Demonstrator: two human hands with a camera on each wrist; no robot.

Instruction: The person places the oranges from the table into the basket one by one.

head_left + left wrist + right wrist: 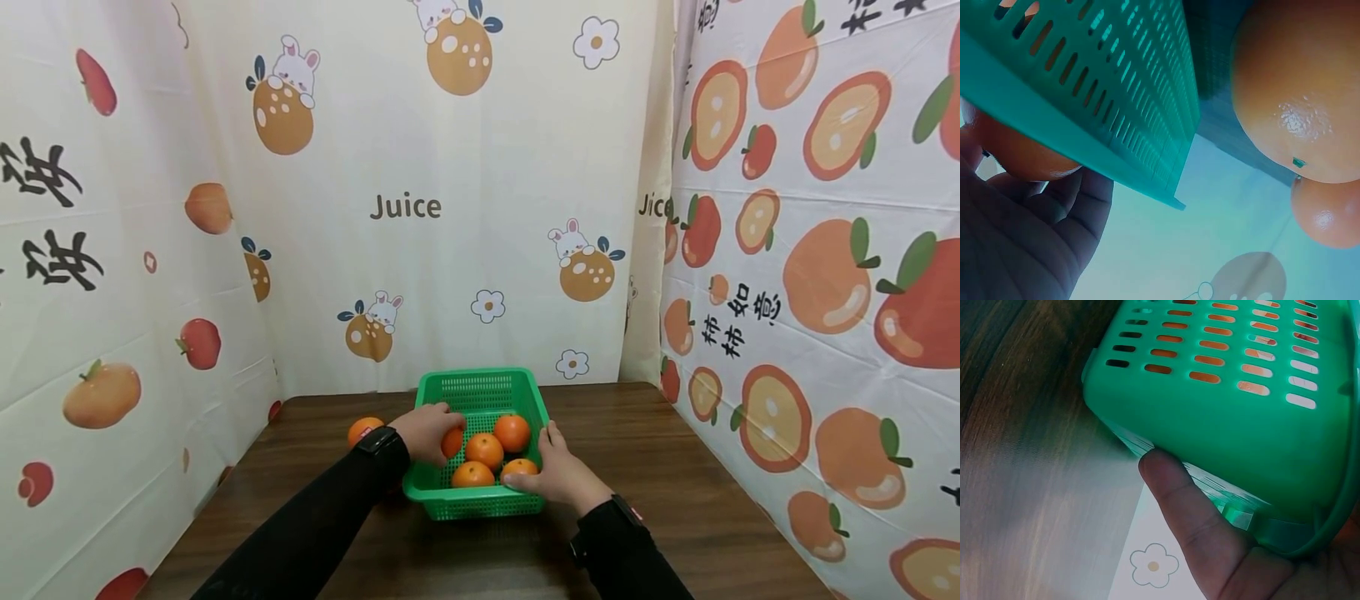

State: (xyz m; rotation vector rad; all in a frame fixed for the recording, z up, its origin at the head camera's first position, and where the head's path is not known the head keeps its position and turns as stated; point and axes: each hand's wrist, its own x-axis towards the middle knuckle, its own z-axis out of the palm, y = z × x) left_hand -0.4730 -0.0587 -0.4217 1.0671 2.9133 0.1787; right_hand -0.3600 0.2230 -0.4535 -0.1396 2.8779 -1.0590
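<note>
A green plastic basket with slotted walls stands on the table, several oranges lying inside. My left hand reaches over its left rim and grips an orange within the basket; the hand covers part of that fruit. At the right front corner, my right hand holds the basket, thumb over the rim and the other fingers along the outer wall. One finger presses against the slotted side in the right wrist view. Left of the basket, another orange sits partly behind my left wrist.
Two oranges outside the basket show in the left wrist view, a large near orange and a smaller one. The dark wooden table extends on both sides. Printed cloth curtains stand behind and along both sides.
</note>
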